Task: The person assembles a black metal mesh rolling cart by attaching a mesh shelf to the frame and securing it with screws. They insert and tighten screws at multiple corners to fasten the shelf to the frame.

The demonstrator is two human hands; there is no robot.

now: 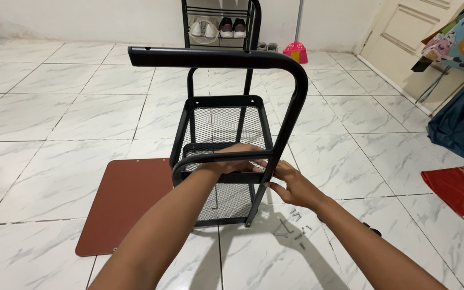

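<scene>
Around: brown board (124,204) laid left of black mesh rack (226,123); screws (295,228) scattered right.
Hands: left hand (234,161) clasped on rack's rail; right hand (291,185) pinched at its upright.
Floor: white marble tiles (44,107).

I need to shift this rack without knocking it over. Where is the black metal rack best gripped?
Probably the top bar of the black metal rack, gripped from above: it is a bare, rounded tube lying level. The left hand and right hand are lower, at the mesh shelf.
</scene>
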